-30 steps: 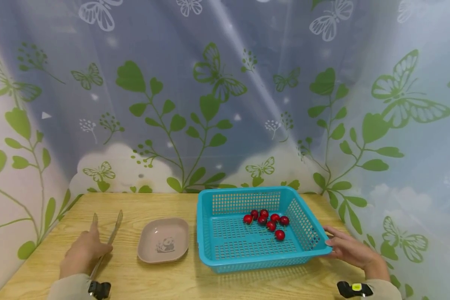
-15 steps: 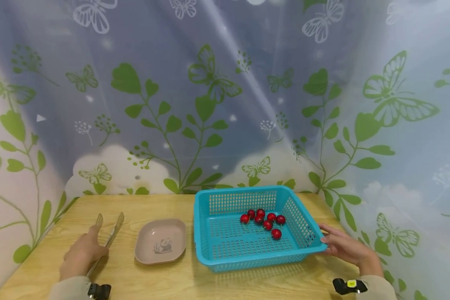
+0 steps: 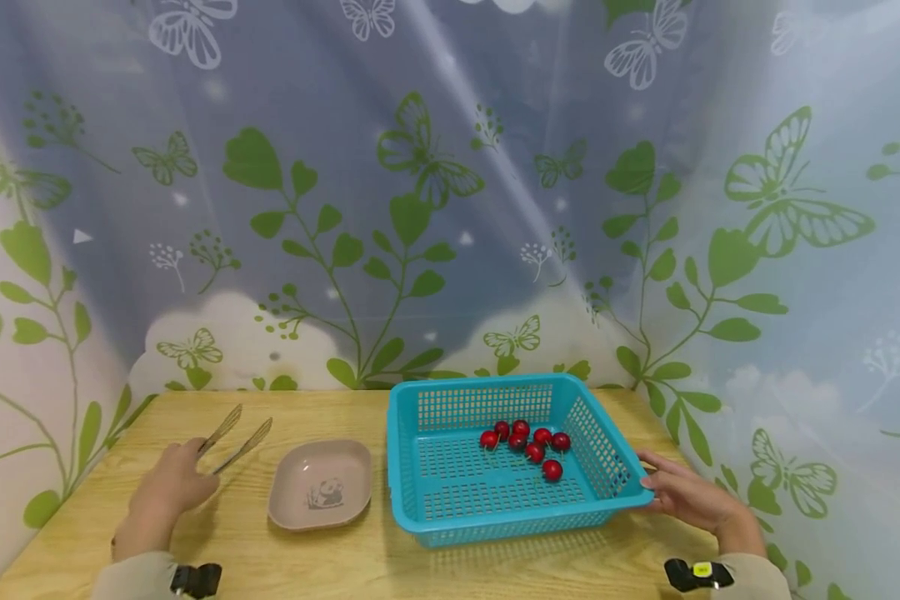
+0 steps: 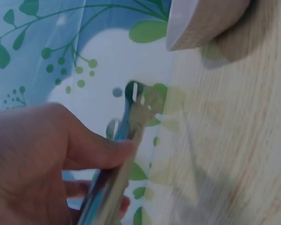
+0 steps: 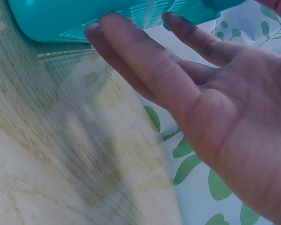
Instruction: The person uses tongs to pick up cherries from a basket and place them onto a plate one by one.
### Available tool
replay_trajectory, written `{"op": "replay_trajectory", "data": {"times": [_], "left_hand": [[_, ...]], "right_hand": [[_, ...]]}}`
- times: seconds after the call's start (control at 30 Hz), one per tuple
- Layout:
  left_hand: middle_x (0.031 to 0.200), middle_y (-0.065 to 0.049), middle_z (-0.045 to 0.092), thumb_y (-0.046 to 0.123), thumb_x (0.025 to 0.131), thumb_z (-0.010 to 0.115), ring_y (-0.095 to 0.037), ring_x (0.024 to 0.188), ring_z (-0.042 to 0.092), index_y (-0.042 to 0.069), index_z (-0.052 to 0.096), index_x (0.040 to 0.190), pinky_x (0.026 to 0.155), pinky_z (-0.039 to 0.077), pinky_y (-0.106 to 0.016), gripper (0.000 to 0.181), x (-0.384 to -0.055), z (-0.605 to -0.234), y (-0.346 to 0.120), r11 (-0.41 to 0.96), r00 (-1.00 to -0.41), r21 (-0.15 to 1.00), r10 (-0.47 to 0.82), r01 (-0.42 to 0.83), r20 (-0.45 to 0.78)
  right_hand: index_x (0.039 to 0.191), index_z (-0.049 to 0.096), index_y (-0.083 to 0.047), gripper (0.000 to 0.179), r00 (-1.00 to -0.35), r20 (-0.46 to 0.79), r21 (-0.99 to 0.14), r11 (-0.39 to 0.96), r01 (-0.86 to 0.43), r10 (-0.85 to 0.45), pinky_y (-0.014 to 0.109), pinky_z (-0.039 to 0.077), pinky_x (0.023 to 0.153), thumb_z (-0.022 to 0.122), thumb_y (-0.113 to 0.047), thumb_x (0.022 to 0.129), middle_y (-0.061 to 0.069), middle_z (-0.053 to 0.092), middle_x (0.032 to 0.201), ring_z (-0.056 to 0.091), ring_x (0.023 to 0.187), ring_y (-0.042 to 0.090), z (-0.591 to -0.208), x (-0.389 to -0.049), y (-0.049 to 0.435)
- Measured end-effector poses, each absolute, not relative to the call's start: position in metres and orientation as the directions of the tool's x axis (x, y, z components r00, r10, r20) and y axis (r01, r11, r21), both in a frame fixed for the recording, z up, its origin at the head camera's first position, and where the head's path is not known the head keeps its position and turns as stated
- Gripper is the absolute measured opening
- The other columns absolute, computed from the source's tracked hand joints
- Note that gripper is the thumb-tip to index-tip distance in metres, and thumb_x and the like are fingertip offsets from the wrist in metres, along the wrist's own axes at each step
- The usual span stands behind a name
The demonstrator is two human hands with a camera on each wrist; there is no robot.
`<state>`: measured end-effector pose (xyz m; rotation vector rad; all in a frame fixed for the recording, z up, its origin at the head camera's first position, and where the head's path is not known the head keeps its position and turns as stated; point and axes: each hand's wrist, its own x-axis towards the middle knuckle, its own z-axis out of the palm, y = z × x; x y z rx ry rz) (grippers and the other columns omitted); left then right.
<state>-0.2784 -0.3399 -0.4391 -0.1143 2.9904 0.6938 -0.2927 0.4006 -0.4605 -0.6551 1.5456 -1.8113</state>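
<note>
My left hand grips a pair of metal tongs above the table's left side, their two slotted ends spread apart and pointing away. In the left wrist view the thumb presses along the tongs. To the right of them sits a beige, rounded-square dish with a panda print. Farther right stands a blue plastic basket, holding several red cherries. My right hand holds the basket's right front rim, thumb at the top edge. In the right wrist view, long fingers reach to its side wall.
The wood-grain table ends at the back and sides against a curtain printed with green leaves and butterflies. The dish lies between the tongs and the basket.
My left hand has turned the tongs so their ends point more to the right, and lifted them slightly. The right hand stays at the basket rim; the view has shifted a little.
</note>
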Motion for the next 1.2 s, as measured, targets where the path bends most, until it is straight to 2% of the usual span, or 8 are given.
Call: {"op": "replay_trajectory", "data": {"times": [0.13, 0.3, 0.53, 0.67, 0.9, 1.0, 1.07, 1.2], "left_hand": [[0.133, -0.045, 0.053, 0.017, 0.094, 0.056, -0.058, 0.113, 0.059, -0.015, 0.034, 0.151, 0.075, 0.053, -0.052, 0.069, -0.281, -0.435, -0.336, 0.894, -0.999, 0.448, -0.02, -0.033, -0.035], [0.132, -0.038, 0.06, 0.022, 0.102, 0.051, -0.053, 0.108, 0.065, -0.006, 0.035, 0.155, 0.074, 0.054, -0.054, 0.063, -0.281, -0.429, -0.33, 0.906, -0.999, 0.423, -0.002, 0.018, 0.048], [0.145, -0.035, 0.05, 0.023, 0.105, 0.054, -0.059, 0.121, 0.056, 0.004, 0.04, 0.157, 0.085, 0.05, -0.069, 0.058, -0.277, -0.423, -0.315, 0.918, -0.976, 0.361, 0.096, 0.162, 0.196], [0.143, -0.029, 0.051, 0.024, 0.102, 0.06, -0.055, 0.113, 0.062, 0.008, 0.044, 0.155, 0.078, 0.052, -0.066, 0.058, -0.276, -0.417, -0.307, 0.919, -0.955, 0.328, 0.133, 0.219, 0.266], [0.146, -0.021, 0.055, 0.024, 0.099, 0.068, -0.052, 0.116, 0.064, 0.017, 0.049, 0.154, 0.08, 0.053, -0.066, 0.059, -0.274, -0.407, -0.29, 0.907, -0.921, 0.294, 0.199, 0.302, 0.333], [0.143, -0.015, 0.059, 0.021, 0.097, 0.071, -0.045, 0.11, 0.068, 0.02, 0.052, 0.152, 0.075, 0.055, -0.059, 0.058, -0.275, -0.403, -0.282, 0.893, -0.901, 0.281, 0.241, 0.352, 0.361], [0.141, -0.011, 0.062, 0.021, 0.096, 0.073, -0.036, 0.104, 0.07, 0.023, 0.054, 0.151, 0.07, 0.055, -0.049, 0.058, -0.275, -0.4, -0.277, 0.886, -0.886, 0.265, 0.269, 0.381, 0.377], [0.137, -0.007, 0.066, 0.02, 0.094, 0.075, -0.015, 0.081, 0.065, 0.025, 0.057, 0.149, 0.061, 0.045, -0.032, 0.057, -0.275, -0.394, -0.267, 0.876, -0.861, 0.228, 0.314, 0.425, 0.4]], "right_hand": [[0.141, 0.047, -0.035, 0.049, -0.669, -0.051, -0.985, -0.072, 0.155, -0.742, 0.037, 0.053, 0.107, 0.027, -0.004, 0.109, -0.004, 0.064, 0.139, 0.069, 0.12, 0.014, -0.461, -0.293, 0.401], [0.142, 0.043, -0.034, 0.047, -0.669, -0.052, -0.986, -0.07, 0.153, -0.741, 0.036, 0.053, 0.106, 0.027, -0.005, 0.11, -0.005, 0.063, 0.14, 0.069, 0.12, 0.013, -0.461, -0.293, 0.402], [0.141, 0.046, -0.035, 0.048, -0.665, -0.045, -0.985, -0.077, 0.154, -0.746, 0.037, 0.053, 0.106, 0.026, -0.004, 0.11, -0.004, 0.064, 0.14, 0.069, 0.119, 0.013, -0.461, -0.294, 0.402], [0.142, 0.046, -0.034, 0.049, -0.664, -0.042, -0.986, -0.078, 0.15, -0.747, 0.037, 0.053, 0.107, 0.026, -0.004, 0.11, -0.004, 0.064, 0.14, 0.069, 0.12, 0.014, -0.461, -0.293, 0.401], [0.141, 0.046, -0.034, 0.048, -0.666, -0.046, -0.987, -0.069, 0.146, -0.745, 0.036, 0.054, 0.106, 0.026, -0.004, 0.11, -0.004, 0.065, 0.138, 0.069, 0.119, 0.012, -0.461, -0.293, 0.401], [0.14, 0.045, -0.034, 0.047, -0.668, -0.046, -0.988, -0.065, 0.141, -0.743, 0.035, 0.053, 0.106, 0.027, -0.004, 0.11, -0.005, 0.065, 0.138, 0.069, 0.119, 0.012, -0.461, -0.293, 0.401], [0.141, 0.045, -0.033, 0.046, -0.667, -0.046, -0.988, -0.065, 0.141, -0.743, 0.035, 0.053, 0.105, 0.027, -0.004, 0.11, -0.005, 0.065, 0.139, 0.069, 0.119, 0.012, -0.461, -0.294, 0.401], [0.141, 0.045, -0.033, 0.046, -0.667, -0.045, -0.988, -0.068, 0.142, -0.743, 0.035, 0.054, 0.105, 0.027, -0.004, 0.11, -0.005, 0.065, 0.139, 0.069, 0.119, 0.012, -0.461, -0.293, 0.401]]}}
